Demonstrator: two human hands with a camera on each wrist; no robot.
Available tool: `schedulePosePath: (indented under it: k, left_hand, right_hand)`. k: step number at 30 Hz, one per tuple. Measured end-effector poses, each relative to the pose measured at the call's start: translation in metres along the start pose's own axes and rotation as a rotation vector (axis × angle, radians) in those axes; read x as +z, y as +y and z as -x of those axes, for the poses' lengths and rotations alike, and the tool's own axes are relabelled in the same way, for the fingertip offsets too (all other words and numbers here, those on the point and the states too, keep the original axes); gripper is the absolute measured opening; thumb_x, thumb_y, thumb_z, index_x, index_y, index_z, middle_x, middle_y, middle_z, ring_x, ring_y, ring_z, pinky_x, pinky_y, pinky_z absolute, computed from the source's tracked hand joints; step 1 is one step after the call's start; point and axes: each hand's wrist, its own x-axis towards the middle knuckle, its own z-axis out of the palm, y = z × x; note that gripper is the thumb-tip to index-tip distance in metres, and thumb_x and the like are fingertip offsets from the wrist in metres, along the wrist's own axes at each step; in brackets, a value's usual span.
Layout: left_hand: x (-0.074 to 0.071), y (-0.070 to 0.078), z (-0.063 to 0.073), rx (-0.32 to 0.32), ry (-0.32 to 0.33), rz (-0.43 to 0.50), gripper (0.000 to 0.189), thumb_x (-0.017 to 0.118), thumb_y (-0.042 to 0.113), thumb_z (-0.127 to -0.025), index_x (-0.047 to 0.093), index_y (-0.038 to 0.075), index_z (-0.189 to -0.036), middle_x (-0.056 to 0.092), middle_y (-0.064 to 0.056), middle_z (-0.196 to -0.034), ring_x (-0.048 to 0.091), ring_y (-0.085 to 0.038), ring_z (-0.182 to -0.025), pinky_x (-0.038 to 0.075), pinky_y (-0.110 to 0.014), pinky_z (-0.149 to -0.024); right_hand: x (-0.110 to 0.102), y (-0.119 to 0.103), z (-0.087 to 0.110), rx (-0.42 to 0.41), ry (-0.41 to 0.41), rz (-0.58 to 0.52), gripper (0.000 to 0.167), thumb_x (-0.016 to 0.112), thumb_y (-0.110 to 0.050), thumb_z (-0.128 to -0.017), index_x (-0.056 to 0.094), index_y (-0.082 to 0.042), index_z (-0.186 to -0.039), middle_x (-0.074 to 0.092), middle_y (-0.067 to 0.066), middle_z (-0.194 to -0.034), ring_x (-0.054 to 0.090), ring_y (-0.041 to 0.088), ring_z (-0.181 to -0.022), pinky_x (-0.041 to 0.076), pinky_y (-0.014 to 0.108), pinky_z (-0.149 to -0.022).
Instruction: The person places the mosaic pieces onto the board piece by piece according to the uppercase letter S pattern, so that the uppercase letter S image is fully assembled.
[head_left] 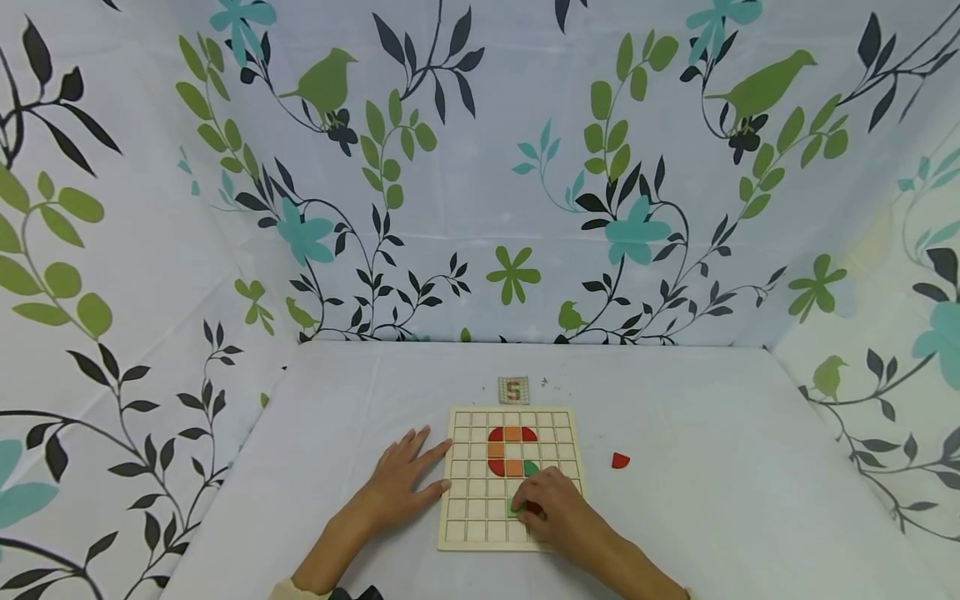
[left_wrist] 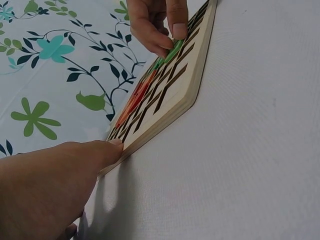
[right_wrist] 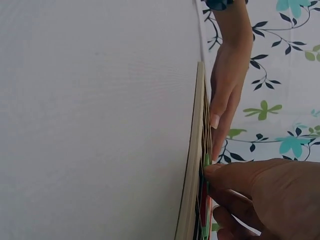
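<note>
A pale wooden grid board (head_left: 477, 533) lies on the table. Set in its cells is a curved row of red corner tiles (head_left: 496, 467), orange square tiles (head_left: 513, 433) and a green corner tile (head_left: 531, 468). My left hand (head_left: 401, 483) rests at the board's left edge, fingers spread and thumb on the rim. Over the lower right cells my right hand (head_left: 553, 510) bends its thumb and fingers about a green tile (head_left: 512, 507), pinching it close to the grid. A bit of red shows under these fingers; the hand hides the cells around it.
A loose red quarter-round tile (head_left: 620, 460) lies right of the board. Behind the board is a small gridded card (head_left: 513, 390) with an S-like figure. A patterned cloth (head_left: 480, 208) hangs behind the white table (head_left: 697, 467).
</note>
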Motion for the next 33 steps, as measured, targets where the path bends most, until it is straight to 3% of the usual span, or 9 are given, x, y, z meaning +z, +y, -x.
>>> schedulePosePath:
  k: [13, 16, 20, 24, 28, 33]
  left_hand:
    - [-0.001, 0.002, 0.001, 0.001, 0.014, 0.000, 0.065, 0.062, 0.051, -0.104, 0.046, 0.027, -0.161, 0.028, -0.018, -0.172, 0.019, -0.045, -0.161, 0.016, -0.068, -0.127]
    - [0.000, 0.002, 0.001, 0.009, 0.019, 0.006, 0.064, 0.062, 0.050, -0.103, 0.047, 0.026, -0.161, 0.030, -0.019, -0.172, 0.021, -0.046, -0.160, 0.017, -0.070, -0.126]
    - [0.001, 0.002, 0.000, 0.008, 0.020, 0.011, 0.065, 0.062, 0.051, -0.104, 0.046, 0.026, -0.161, 0.029, -0.019, -0.172, 0.020, -0.046, -0.160, 0.016, -0.069, -0.126]
    - [0.001, 0.002, 0.000, -0.001, 0.016, 0.015, 0.065, 0.061, 0.053, -0.104, 0.045, 0.028, -0.162, 0.028, -0.018, -0.173, 0.019, -0.044, -0.161, 0.015, -0.068, -0.127]
    - [0.000, 0.001, 0.000, -0.005, 0.019, 0.006, 0.065, 0.061, 0.054, -0.104, 0.045, 0.028, -0.162, 0.028, -0.017, -0.173, 0.019, -0.044, -0.161, 0.016, -0.068, -0.127]
    - [-0.001, 0.001, 0.001, -0.009, 0.015, 0.011, 0.066, 0.060, 0.055, -0.104, 0.045, 0.029, -0.162, 0.027, -0.016, -0.173, 0.018, -0.043, -0.161, 0.015, -0.068, -0.127]
  right_hand:
    - [-0.004, 0.000, 0.002, 0.002, 0.041, 0.055, 0.011, 0.084, -0.017, -0.092, 0.075, -0.023, -0.096, 0.062, -0.012, -0.110, 0.051, 0.008, -0.103, 0.052, 0.033, -0.091]
    - [-0.014, 0.007, 0.003, 0.064, 0.054, 0.032, 0.012, 0.083, -0.017, -0.092, 0.076, -0.021, -0.100, 0.061, -0.011, -0.113, 0.055, 0.011, -0.109, 0.055, 0.034, -0.095]
    - [-0.035, 0.025, 0.007, 0.230, 0.073, 0.046, 0.022, 0.081, -0.015, -0.094, 0.073, -0.018, -0.115, 0.059, -0.010, -0.120, 0.056, 0.016, -0.120, 0.056, 0.039, -0.103]
    - [-0.061, 0.048, 0.015, 0.366, 0.098, 0.152, 0.036, 0.082, -0.014, -0.093, 0.070, -0.013, -0.126, 0.060, 0.000, -0.124, 0.057, 0.020, -0.114, 0.057, 0.040, -0.096]
    - [-0.077, 0.070, 0.024, 0.402, 0.109, 0.208, 0.035, 0.082, -0.006, -0.091, 0.070, -0.005, -0.124, 0.063, 0.010, -0.120, 0.058, 0.026, -0.102, 0.056, 0.041, -0.086]
    - [-0.080, 0.086, 0.032, 0.416, 0.077, 0.152, 0.020, 0.078, -0.001, -0.092, 0.072, -0.004, -0.111, 0.063, 0.005, -0.099, 0.057, 0.017, -0.088, 0.053, 0.033, -0.077]
